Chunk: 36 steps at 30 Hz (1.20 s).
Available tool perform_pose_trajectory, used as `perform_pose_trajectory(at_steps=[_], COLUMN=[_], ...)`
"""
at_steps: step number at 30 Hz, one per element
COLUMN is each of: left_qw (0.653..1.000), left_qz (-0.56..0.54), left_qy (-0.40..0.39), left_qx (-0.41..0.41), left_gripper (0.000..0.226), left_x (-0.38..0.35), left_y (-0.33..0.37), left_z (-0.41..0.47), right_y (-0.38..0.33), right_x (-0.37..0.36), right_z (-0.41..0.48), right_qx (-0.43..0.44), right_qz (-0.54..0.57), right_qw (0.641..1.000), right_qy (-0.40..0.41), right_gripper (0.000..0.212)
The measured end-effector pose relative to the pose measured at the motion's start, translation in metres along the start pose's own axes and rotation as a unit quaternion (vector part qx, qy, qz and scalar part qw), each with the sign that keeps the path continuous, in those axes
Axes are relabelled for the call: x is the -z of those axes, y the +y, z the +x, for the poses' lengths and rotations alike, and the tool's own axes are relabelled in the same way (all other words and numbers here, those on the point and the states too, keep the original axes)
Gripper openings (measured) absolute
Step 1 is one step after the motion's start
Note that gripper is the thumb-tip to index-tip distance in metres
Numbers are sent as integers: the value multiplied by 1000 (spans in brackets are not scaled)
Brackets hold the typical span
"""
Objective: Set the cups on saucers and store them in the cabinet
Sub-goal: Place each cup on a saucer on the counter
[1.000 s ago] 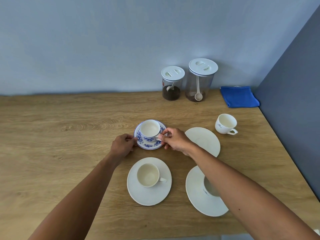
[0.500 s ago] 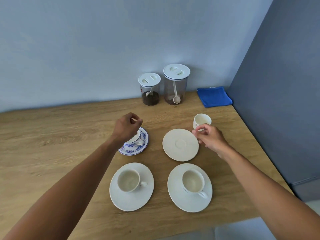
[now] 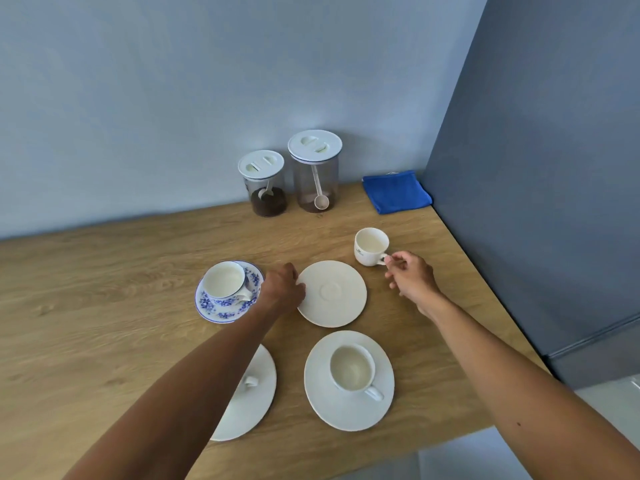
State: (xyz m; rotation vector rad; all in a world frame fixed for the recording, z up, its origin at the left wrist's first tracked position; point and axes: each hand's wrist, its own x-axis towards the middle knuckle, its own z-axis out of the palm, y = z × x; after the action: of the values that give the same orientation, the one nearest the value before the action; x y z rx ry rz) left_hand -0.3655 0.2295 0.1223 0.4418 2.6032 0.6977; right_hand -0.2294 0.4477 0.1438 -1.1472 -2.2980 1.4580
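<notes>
A blue-patterned cup (image 3: 224,281) stands on its matching saucer (image 3: 212,310) at the left. Beside it lies a bare white saucer (image 3: 341,299). My left hand (image 3: 282,287) holds this saucer's left rim. A small white cup (image 3: 370,245) stands on the wood behind it, and my right hand (image 3: 408,277) pinches its handle. Nearer me, a white cup (image 3: 351,367) sits on a white saucer (image 3: 323,401). Another white saucer (image 3: 251,407) to its left carries a cup that my left forearm mostly hides; only its handle (image 3: 250,381) shows.
Two lidded clear jars (image 3: 265,187) (image 3: 315,169) with scoops stand at the back against the wall. A folded blue cloth (image 3: 396,191) lies in the back right corner. A grey panel (image 3: 536,168) bounds the wooden counter (image 3: 86,306) on the right.
My left hand left the blue-patterned cup and moved right to the bare saucer's rim. My right hand took hold of the small white cup's handle.
</notes>
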Motion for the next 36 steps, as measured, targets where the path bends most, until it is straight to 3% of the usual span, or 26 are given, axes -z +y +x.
perform_pose_trajectory(at_steps=[13, 23, 36], left_qw=[1000, 999, 997], left_qz=[-11, -40, -72], left_qy=[-10, -10, -22], left_qx=[24, 27, 35], left_gripper=[28, 24, 22], left_x=[-8, -9, -8], left_y=[-15, -15, -16], left_z=[4, 6, 1], right_y=[-1, 1, 2], right_x=[-8, -32, -34], right_z=[-6, -41, -47], right_qx=[-4, 34, 66], right_qz=[116, 97, 21], right_qw=[993, 982, 988], right_qy=[-30, -161, -135], right_gripper=[12, 12, 12])
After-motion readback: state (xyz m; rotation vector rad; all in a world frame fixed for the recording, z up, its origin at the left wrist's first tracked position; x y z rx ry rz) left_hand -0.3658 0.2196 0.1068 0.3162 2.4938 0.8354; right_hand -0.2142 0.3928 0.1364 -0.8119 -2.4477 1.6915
